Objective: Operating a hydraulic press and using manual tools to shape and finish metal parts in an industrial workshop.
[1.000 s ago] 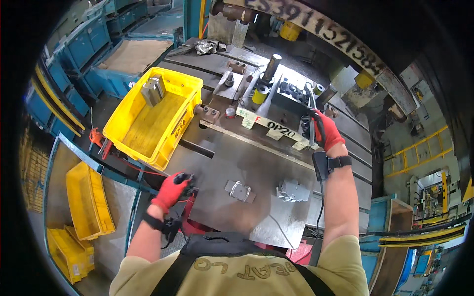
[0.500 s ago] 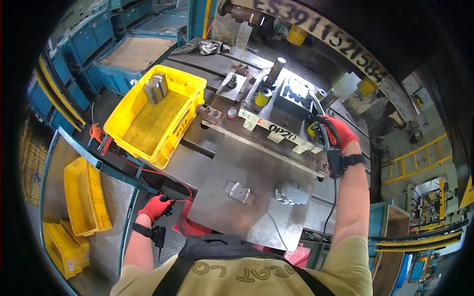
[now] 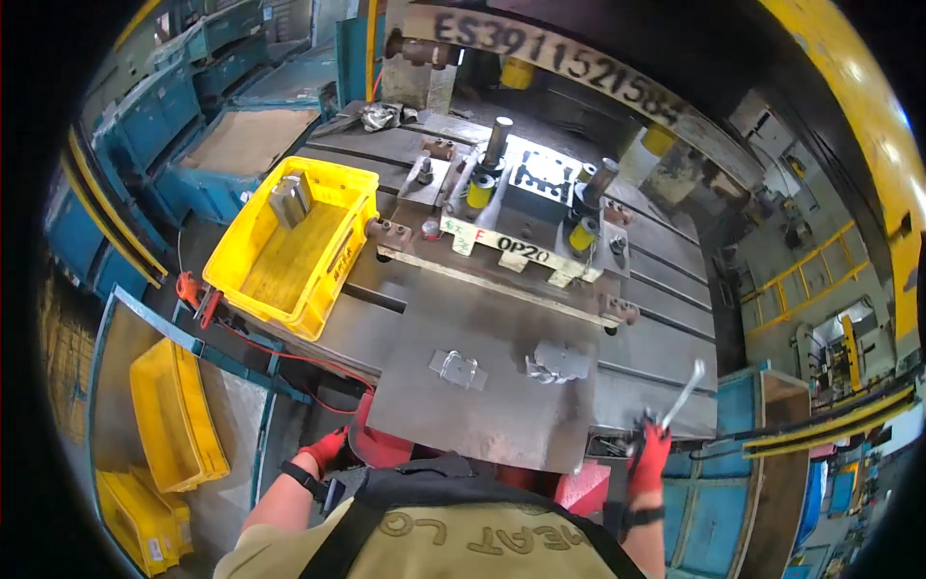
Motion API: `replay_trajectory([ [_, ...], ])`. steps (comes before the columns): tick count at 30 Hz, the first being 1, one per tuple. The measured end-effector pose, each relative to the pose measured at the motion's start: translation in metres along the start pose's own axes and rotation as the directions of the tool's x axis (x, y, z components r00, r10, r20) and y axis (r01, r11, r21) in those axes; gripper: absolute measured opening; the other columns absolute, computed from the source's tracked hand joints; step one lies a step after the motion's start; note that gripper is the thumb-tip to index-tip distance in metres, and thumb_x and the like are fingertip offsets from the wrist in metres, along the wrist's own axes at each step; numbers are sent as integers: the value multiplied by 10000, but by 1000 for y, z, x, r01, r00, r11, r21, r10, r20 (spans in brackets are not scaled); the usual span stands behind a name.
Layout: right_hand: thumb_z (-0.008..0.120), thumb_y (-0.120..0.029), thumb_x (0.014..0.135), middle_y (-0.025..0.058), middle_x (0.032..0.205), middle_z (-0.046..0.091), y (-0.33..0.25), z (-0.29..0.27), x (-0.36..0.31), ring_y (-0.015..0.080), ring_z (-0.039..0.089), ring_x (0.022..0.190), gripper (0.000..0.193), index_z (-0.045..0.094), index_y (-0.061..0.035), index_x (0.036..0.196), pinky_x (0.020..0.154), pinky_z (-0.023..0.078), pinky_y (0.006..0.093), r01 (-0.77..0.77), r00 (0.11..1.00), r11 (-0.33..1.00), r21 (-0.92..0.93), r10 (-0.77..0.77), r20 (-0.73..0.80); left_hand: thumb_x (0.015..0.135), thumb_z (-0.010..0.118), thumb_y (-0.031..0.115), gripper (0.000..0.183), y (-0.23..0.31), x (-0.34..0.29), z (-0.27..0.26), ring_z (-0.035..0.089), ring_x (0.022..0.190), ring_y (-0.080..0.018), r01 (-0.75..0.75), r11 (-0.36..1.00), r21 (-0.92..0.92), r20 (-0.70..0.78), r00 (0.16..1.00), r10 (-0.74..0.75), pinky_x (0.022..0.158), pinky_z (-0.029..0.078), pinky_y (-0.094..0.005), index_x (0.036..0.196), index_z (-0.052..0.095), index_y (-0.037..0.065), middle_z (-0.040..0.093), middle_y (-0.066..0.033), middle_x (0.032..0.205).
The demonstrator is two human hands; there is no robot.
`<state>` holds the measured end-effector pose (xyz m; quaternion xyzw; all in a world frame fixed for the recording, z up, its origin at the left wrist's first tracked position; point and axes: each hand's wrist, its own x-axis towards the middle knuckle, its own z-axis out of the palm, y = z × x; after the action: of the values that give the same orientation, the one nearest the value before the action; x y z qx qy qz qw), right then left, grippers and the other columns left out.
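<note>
Clenching a slim silver tool (image 3: 683, 394), the right grip (image 3: 649, 454), red-gloved, is just beside the near right edge of the counter (image 3: 439, 318). Tool is held at its near end; shaft slants up and away, right of the grip, pale tip overlapping the counter's right end in view. Tip contact: can't tell. Exact tool type: too small to tell.

Handling, judged by look: light, stiff, not fragile, maybe slick if oily. Best hold is the near end or lower shaft, fingers wrapped, tip left clear.

Left grip (image 3: 328, 449), also red-gloved, is well left of the right one, low by the waist, near a red box (image 3: 381, 446). Fingers partly hidden; can't tell if clenched or released, or if touching the box.

Farther out, beyond and left of the right grip: grey metal part (image 3: 561, 362) with a bright, uneven edge, flat on the counter. Second metal part (image 3: 459, 369), bright loop across it, left of that, between the two grips sideways. Both look rigid; probably best taken by the outer edges.

Beyond both parts: die set with a pale front bar (image 3: 500, 243). Beyond the left grip: yellow crate (image 3: 280, 265), metal block (image 3: 290, 201) inside at its far end.
</note>
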<state>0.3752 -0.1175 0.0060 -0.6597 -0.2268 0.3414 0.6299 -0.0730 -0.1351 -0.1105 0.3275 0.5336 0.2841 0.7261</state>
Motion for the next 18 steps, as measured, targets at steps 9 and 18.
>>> replay_trajectory([
  [9, 495, -190, 692, 17, 591, 453, 178, -105, -69, 155, 456, 503, 120, 418, -104, 726, 405, 337, 265, -700, 712, 713, 31, 701, -42, 735, 476, 264, 386, -22, 45, -10, 474, 875, -162, -331, 917, 221, 2, 941, 339, 766, 382, -291, 1040, 430, 32, 494, -64, 986],
  [18, 485, -244, 704, 13, 586, 467, 202, -93, -51, 144, 435, 455, 151, 448, -123, 787, 367, 309, 261, -664, 744, 739, -113, 668, -4, 721, 501, 240, 389, -34, 54, -11, 469, 877, -155, -456, 849, 266, -39, 875, 482, 758, 386, -292, 1044, 427, 34, 492, -60, 989],
])
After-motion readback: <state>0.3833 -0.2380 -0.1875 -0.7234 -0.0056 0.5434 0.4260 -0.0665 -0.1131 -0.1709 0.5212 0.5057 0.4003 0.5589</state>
